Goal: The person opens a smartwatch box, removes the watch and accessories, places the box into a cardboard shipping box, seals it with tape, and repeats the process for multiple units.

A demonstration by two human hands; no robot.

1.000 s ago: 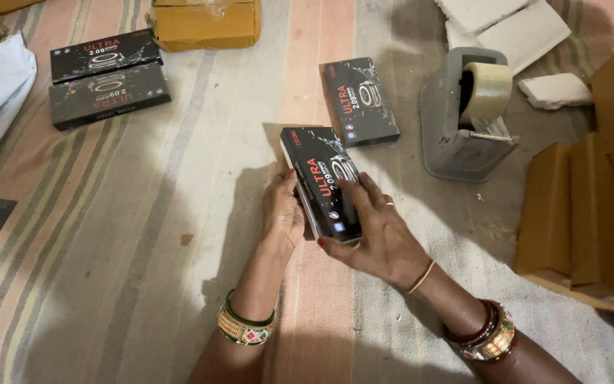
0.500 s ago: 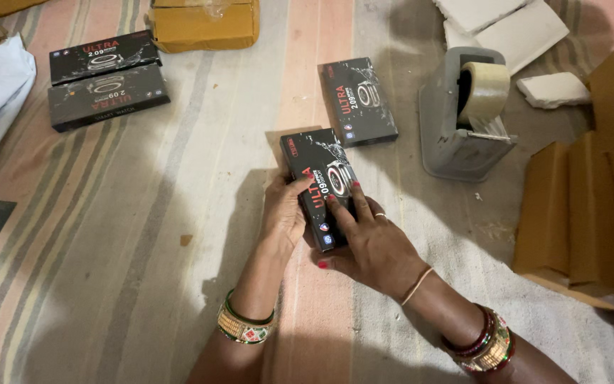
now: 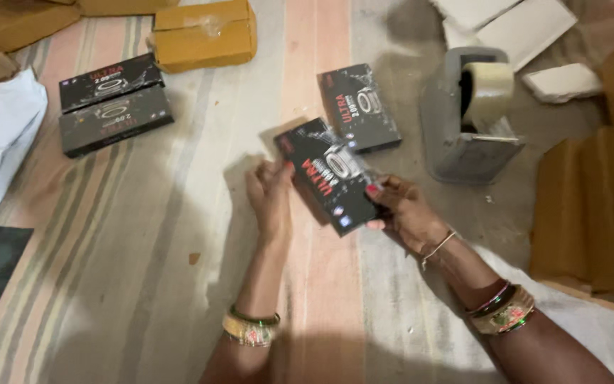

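Right now both hands hold one flat black rectangular carton with red and white print just above a striped woven mat, its long axis running from upper left to lower right. The left hand presses against the carton's left long edge, fingers curled loosely at its side, a green and gold bangle on the wrist. The right hand grips the lower right end, thumb on top of the printed face and fingers closed underneath; a thin bracelet and a stack of red and gold bangles sit further up that arm.

Just beyond the held carton, a second black carton of the same kind lies flat on the mat, close but apart. Two more of these black cartons lie side by side, touching, well off to the upper left. A tan cardboard parcel sealed with clear tape rests beyond them. A grey desk tape dispenser with a roll of clear tape stands near the right hand. Flattened brown cardboard sheets are stacked at the right edge, and white padded envelopes lie at the top right.
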